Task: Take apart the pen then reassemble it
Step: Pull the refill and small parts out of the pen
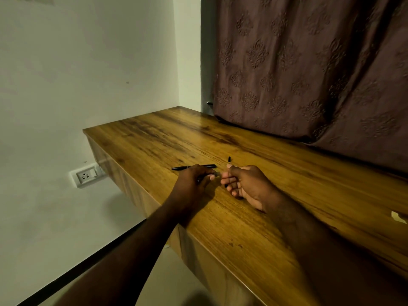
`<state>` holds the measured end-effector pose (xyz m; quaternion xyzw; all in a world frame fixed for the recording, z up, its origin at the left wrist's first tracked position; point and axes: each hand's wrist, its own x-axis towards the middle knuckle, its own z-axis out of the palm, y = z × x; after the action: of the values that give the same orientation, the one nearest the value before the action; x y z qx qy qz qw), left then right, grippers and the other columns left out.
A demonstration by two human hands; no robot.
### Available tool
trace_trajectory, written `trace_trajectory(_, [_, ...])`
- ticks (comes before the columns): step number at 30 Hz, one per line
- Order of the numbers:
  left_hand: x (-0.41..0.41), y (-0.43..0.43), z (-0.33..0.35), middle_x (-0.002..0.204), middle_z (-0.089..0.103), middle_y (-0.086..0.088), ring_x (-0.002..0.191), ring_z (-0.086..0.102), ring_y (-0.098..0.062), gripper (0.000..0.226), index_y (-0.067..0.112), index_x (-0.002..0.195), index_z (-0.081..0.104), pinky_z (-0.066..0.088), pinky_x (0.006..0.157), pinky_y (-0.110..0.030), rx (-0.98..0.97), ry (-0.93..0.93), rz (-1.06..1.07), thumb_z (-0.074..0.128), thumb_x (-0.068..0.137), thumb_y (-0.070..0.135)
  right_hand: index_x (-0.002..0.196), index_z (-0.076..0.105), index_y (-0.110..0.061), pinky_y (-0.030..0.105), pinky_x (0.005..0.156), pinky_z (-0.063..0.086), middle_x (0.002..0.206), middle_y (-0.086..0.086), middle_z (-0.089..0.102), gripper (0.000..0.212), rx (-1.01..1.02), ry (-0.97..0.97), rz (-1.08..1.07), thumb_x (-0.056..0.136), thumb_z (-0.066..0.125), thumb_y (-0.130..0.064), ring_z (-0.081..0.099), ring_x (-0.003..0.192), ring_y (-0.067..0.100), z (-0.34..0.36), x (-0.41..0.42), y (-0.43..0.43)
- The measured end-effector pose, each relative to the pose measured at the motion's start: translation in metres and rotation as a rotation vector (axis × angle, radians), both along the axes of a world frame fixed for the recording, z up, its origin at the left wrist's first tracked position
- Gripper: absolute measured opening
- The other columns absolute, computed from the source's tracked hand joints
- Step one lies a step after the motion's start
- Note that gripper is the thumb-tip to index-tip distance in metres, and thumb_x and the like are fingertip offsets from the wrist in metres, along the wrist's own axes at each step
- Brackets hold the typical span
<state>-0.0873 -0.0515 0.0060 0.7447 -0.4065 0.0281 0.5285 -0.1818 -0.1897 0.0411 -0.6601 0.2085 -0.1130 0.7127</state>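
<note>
Small pen part (pixel 217 174) between the fingertips, mostly hidden by left hand (pixel 194 180) and right hand (pixel 245 184).

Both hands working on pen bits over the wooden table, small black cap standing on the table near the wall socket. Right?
Not the socket. In the head view the small black cap stands on the wooden table just beyond the right hand; the wall socket is off left. The left hand is there too.

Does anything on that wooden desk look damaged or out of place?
A small black pen part lies alone on the desk, beyond the hands. At the right edge, a pale patch looks like chipped surface, though it is too cut off to tell.
</note>
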Motion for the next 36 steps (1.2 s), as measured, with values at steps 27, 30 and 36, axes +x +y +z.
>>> trace_trajectory(27, [-0.025, -0.012, 0.01, 0.084, 0.055, -0.007, 0.079, 0.049, -0.021, 0.014, 0.016, 0.093, 0.064, 0.046, 0.065, -0.04, 0.276, -0.548, 0.162, 0.057, 0.081, 0.02, 0.08, 0.068, 0.001, 0.02, 0.041, 0.048, 0.063, 0.011, 0.061, 0.029, 0.009, 0.104, 0.022, 0.095, 0.056, -0.021, 0.059, 0.046, 0.017, 0.002, -0.002, -0.005])
trace_trajectory(30, [-0.027, -0.012, 0.011, 0.085, 0.056, -0.007, 0.079, 0.049, -0.022, 0.014, 0.017, 0.094, 0.064, 0.047, 0.065, -0.04, 0.287, -0.556, 0.169, 0.061, 0.08, 0.016, 0.076, 0.068, -0.001, 0.02, 0.04, 0.047, 0.062, 0.011, 0.061, 0.03, 0.004, 0.106, 0.019, 0.095, 0.056, -0.02, 0.059, 0.044, 0.016, 0.002, -0.002, -0.004])
trace_trajectory(36, [-0.029, -0.011, 0.015, 0.086, 0.058, -0.008, 0.079, 0.05, -0.024, 0.022, 0.016, 0.095, 0.064, 0.046, 0.066, -0.038, 0.313, -0.58, 0.157, 0.054, 0.077, 0.024, 0.071, 0.069, -0.002, 0.019, 0.039, 0.046, 0.058, 0.009, 0.061, 0.031, -0.01, 0.117, 0.017, 0.094, 0.056, -0.02, 0.058, 0.041, 0.015, 0.002, -0.001, -0.004])
